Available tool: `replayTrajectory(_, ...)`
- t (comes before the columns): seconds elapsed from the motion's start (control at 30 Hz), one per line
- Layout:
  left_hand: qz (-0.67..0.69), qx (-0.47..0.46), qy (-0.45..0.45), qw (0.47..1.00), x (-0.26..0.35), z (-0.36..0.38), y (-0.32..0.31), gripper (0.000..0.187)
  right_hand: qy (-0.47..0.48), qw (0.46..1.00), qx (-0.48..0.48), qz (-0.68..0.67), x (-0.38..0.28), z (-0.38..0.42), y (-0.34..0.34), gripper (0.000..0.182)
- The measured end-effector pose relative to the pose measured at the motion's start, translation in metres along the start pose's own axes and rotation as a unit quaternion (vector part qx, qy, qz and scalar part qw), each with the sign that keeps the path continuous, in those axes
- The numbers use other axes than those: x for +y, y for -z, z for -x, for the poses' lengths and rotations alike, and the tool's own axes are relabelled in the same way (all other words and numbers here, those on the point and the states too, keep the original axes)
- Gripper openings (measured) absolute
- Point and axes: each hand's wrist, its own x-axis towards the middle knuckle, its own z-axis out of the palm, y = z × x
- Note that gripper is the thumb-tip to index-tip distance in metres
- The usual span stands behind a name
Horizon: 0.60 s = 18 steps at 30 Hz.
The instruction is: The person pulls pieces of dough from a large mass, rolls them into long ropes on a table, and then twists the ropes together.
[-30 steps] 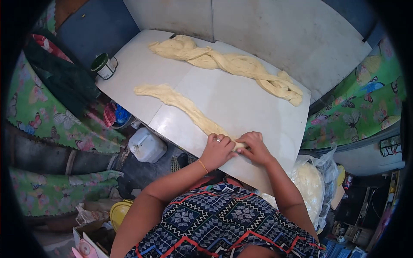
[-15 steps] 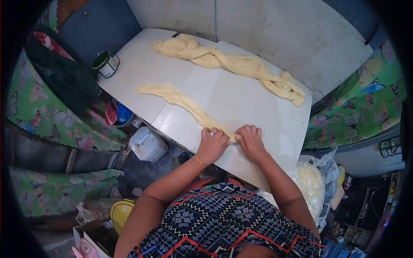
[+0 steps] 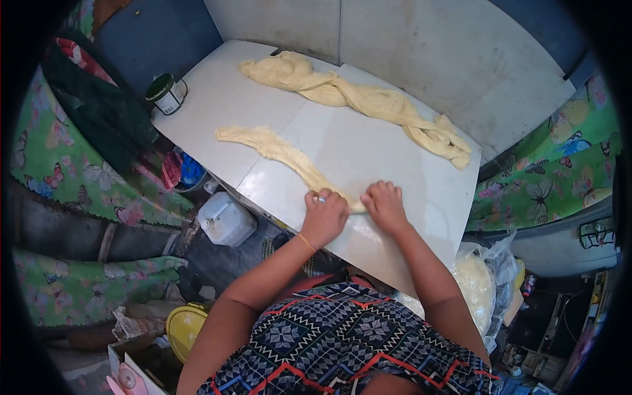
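A long pale strip of dough (image 3: 280, 153) lies diagonally across the white tabletop (image 3: 217, 105). Its near end runs under both of my hands. My left hand (image 3: 326, 214) presses down on that end with curled fingers, a ring on one finger and a thin orange band on the wrist. My right hand (image 3: 385, 205) presses on the same end right beside it. A thicker twisted rope of dough (image 3: 368, 102) lies farther back, from the far left corner to the right edge.
A green-lidded jar (image 3: 166, 94) stands at the table's left corner. A white plastic jug (image 3: 224, 218) sits on the floor below the table edge. A clear bag of dough (image 3: 477, 283) rests at the right. A grey wall (image 3: 428, 46) backs the table.
Both hands have slid a little farther away along the dough strip's near end, still pressing on it. The view has shifted slightly.
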Motion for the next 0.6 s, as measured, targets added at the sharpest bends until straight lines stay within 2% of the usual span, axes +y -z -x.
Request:
replayTrajectory(0.03, 0.001, -0.002, -0.002, 1.000, -0.001, -0.004, -0.001, 0.018, -0.003, 1.000, 0.000, 0.000, -0.001, -0.012, -0.001, 0.018)
replayTrajectory(0.1, -0.053, 0.135, 0.076, 0.987, -0.004, -0.017, -0.007, 0.020, -0.063, 0.993, 0.105, 0.008, 0.001, -0.036, -0.002, 0.019)
replayTrajectory(0.13, -0.054, 0.136, 0.071, 0.987, -0.009, -0.019, -0.009, 0.020, -0.064, 0.992, 0.110, 0.008, 0.003, -0.036, -0.003, 0.019)
replayTrajectory(0.2, 0.003, 0.014, -0.025, 1.000, -0.025, -0.022, -0.014, 0.022, 0.012, 0.986, -0.038, -0.160, 0.005, -0.032, -0.005, 0.018)
replayTrajectory(0.23, -0.022, -0.022, -0.053, 0.998, -0.028, -0.016, -0.011, 0.024, 0.067, 0.986, -0.039, -0.147, -0.003, -0.017, -0.005, 0.017)
replayTrajectory(0.27, -0.024, -0.020, -0.051, 0.998, -0.029, -0.009, -0.008, 0.024, 0.071, 0.986, -0.039, -0.147, -0.005, -0.004, -0.003, 0.017)
replayTrajectory(0.33, 0.008, 0.021, -0.086, 0.996, -0.025, 0.001, 0.005, 0.023, 0.092, 0.990, 0.032, -0.097, 0.000, 0.016, 0.001, 0.017)
replayTrajectory(0.4, 0.001, -0.009, -0.073, 0.997, -0.029, 0.002, 0.006, 0.024, 0.071, 0.993, 0.007, -0.099, 0.005, 0.009, 0.001, 0.016)
replayTrajectory(0.47, 0.051, -0.082, 0.079, 0.992, -0.032, -0.014, 0.016, 0.024, -0.038, 0.998, -0.044, -0.039, 0.010, -0.019, 0.003, 0.014)
replayTrajectory(0.5, 0.051, -0.084, 0.075, 0.992, -0.033, -0.019, 0.015, 0.024, -0.042, 0.997, -0.041, -0.040, 0.011, -0.034, 0.001, 0.014)
replayTrajectory(0.57, -0.022, 0.065, 0.094, 0.993, -0.035, -0.030, 0.009, 0.025, -0.090, 0.990, 0.089, 0.058, 0.011, -0.058, -0.002, 0.014)
replayTrajectory(0.6, -0.024, 0.065, 0.089, 0.994, -0.040, -0.031, 0.007, 0.025, -0.093, 0.990, 0.094, 0.056, 0.009, -0.058, -0.002, 0.014)
